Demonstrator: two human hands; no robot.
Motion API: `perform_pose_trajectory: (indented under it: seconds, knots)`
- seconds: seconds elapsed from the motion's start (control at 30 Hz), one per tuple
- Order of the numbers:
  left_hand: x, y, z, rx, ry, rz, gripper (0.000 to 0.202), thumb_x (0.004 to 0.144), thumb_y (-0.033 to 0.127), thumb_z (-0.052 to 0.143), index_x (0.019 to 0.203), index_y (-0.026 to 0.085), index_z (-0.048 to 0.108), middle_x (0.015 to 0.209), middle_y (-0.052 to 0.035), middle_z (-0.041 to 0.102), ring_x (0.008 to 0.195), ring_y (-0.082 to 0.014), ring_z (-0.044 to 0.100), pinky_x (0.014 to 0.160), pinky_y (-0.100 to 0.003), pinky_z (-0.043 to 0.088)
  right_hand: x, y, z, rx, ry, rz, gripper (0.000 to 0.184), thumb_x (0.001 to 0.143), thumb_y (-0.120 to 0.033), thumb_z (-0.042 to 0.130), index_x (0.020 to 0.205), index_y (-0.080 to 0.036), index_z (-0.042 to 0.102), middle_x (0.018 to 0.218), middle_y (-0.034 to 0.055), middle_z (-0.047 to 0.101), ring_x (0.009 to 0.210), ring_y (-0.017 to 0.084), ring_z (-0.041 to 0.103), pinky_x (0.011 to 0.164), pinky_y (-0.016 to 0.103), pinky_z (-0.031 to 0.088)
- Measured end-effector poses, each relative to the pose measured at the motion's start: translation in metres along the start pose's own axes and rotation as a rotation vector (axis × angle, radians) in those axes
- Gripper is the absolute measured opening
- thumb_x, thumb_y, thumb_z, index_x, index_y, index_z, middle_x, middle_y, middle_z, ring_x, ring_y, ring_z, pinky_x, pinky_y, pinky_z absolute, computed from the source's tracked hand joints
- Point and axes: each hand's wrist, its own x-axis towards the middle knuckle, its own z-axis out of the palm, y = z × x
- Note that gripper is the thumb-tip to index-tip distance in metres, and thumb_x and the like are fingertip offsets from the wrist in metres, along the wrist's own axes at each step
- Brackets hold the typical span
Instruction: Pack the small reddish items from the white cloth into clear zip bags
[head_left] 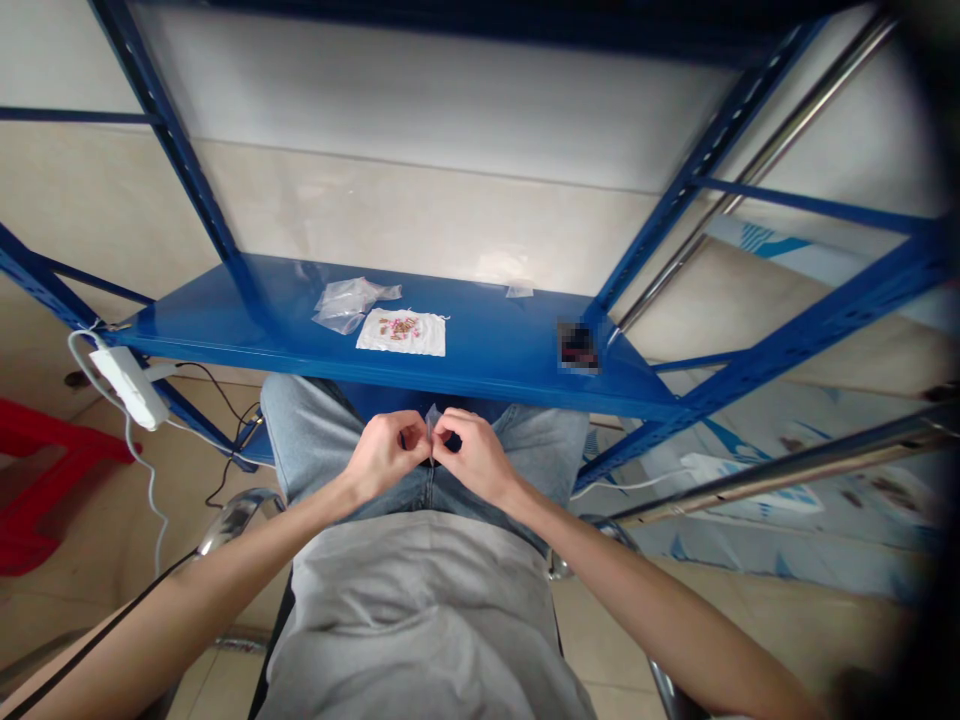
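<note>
Glossy metal shelf (480,340), clear plastic bag (432,425)

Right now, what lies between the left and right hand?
A small clear plastic piece, held by the left hand and right hand, in the head view.

Blue shelf (487,350), white sheet (401,333) with pink specks (397,326), clear plastic bag (432,424)

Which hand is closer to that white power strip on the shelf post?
Left. The left hand is nearer, sitting to the right of the white power strip in view; the right hand lies farther away, on the far side of the left hand.
</note>
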Motion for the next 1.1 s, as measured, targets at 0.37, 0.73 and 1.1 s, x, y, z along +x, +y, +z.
perform_pose_trajectory:
  seconds: [0.37, 0.73, 1.1]
  knots:
    - [0.005, 0.002, -0.005, 0.003, -0.026, 0.062, 0.012, 0.082, 0.021, 0.055, 0.073, 0.017, 0.062, 0.07, -0.0012, 0.065, 0.063, -0.0133, 0.054, 0.061, -0.024, 0.04, 0.004, 0.008, -0.01, 0.006, 0.017, 0.059, 0.012, 0.082, -0.016, 0.061, 0.072, -0.021, 0.058, 0.074, 0.0008, 0.064, 0.073, 0.017, 0.057, 0.069, 0.027, 0.041]
    - [0.0, 0.007, 0.01, 0.007, 0.012, 0.02, 0.009, 0.077, 0.014, 0.056, 0.071, 0.017, 0.063, 0.067, 0.0005, 0.063, 0.06, -0.0121, 0.052, 0.061, -0.024, 0.04, -0.001, 0.015, -0.003, -0.039, -0.019, 0.127, 0.044, 0.086, -0.014, 0.051, 0.128, -0.022, 0.043, 0.085, 0.0013, 0.065, 0.072, 0.018, 0.063, 0.068, 0.027, 0.044]
    - [0.018, -0.015, -0.002, -0.414, 0.153, -0.106, 0.038, 0.084, 0.035, 0.069, 0.118, 0.019, 0.066, 0.116, -0.0098, 0.067, 0.093, -0.0191, 0.064, 0.078, -0.027, 0.049, 0.004, 0.023, -0.013, 0.554, -0.002, 0.337, 0.057, 0.091, -0.027, 0.048, 0.144, -0.029, 0.027, 0.084, -0.0021, 0.068, 0.047, 0.012, 0.063, 0.043, 0.02, 0.044]
